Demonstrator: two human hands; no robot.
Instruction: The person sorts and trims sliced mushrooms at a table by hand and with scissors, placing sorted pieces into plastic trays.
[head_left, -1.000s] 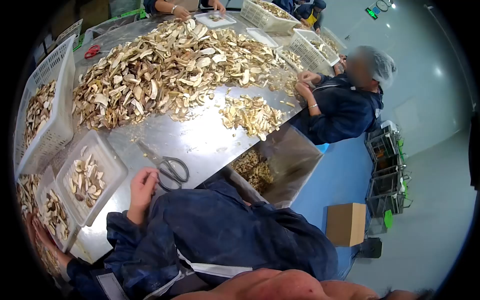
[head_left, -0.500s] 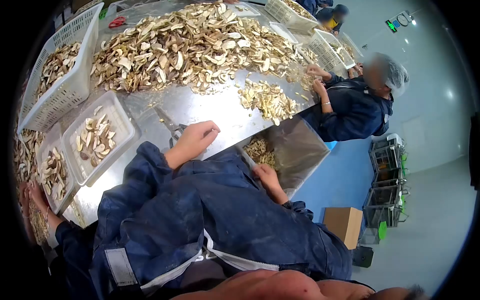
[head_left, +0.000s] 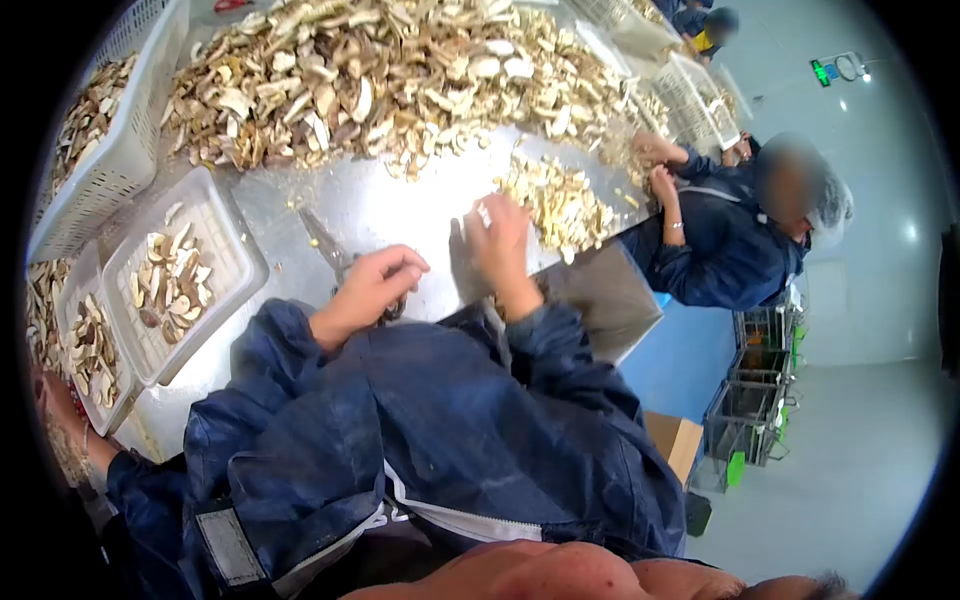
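My left hand point(head_left: 365, 292) hovers at the near table edge, fingers curled together, nothing visible in them. Beneath it lie dark-handled scissors point(head_left: 335, 250), partly covered, blades pointing away. My right hand point(head_left: 503, 250) is over the bare metal table, left of a small heap of pale sliced pieces point(head_left: 565, 205). Its fingers are bent round a small whitish bit that I cannot make out clearly. Beyond both hands spreads a large pile of brown and cream mushroom slices point(head_left: 370, 85).
Two shallow trays point(head_left: 245, 250) point(head_left: 65, 325) with slices and a white basket point(head_left: 135, 150) stand left. Another person's hand point(head_left: 65, 410) is at lower left. A co-worker point(head_left: 720, 220) works at right, near a lined bin point(head_left: 620, 300). A cardboard box point(head_left: 675, 440) is on the floor.
My right hand, first unseen, appeared by the bin and has moved up over the table. My left hand went right, across the scissors. The camera view has shifted.
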